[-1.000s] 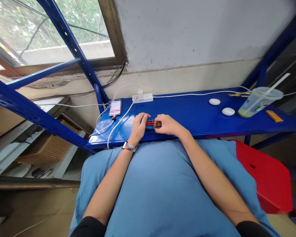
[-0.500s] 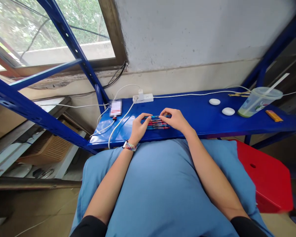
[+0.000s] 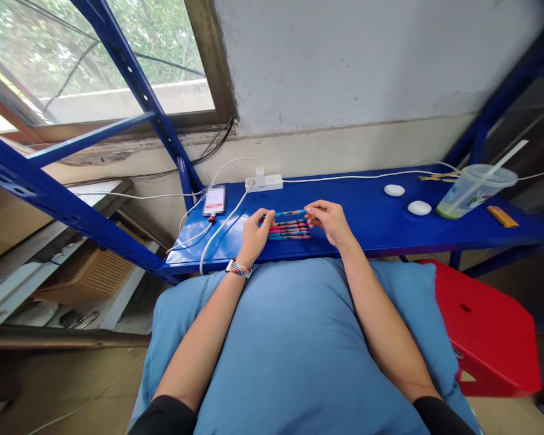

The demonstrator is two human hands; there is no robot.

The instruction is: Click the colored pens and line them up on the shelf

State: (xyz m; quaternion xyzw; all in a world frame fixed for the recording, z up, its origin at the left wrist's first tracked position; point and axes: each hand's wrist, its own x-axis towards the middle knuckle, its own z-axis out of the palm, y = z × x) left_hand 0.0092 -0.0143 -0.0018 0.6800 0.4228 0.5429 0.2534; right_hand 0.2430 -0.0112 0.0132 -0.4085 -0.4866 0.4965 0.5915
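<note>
Between my two hands a blue pen [image 3: 290,212] is stretched crosswise. My left hand [image 3: 256,232] pinches its left end, and a patterned band circles that wrist. At the pen's right end, my right hand [image 3: 330,221] has thumb and forefinger closed on the tip. Just on the near side lie several more pens [image 3: 290,230], red and blue, side by side in a row on the blue table [image 3: 344,205]. Their left ends are partly covered by my left fingers.
A white power strip [image 3: 265,182] and cables lie at the back. To the right are two white egg-shaped objects [image 3: 419,208], a plastic cup [image 3: 474,190] with a straw, and an orange packet [image 3: 502,216]. A pillow [image 3: 299,338] fills my lap; a red stool [image 3: 494,326] stands at right.
My right hand has shifted slightly right to the blue pen's end, leaving more of the pen exposed. My left hand stays at its left end. The row of pens keeps its place.
</note>
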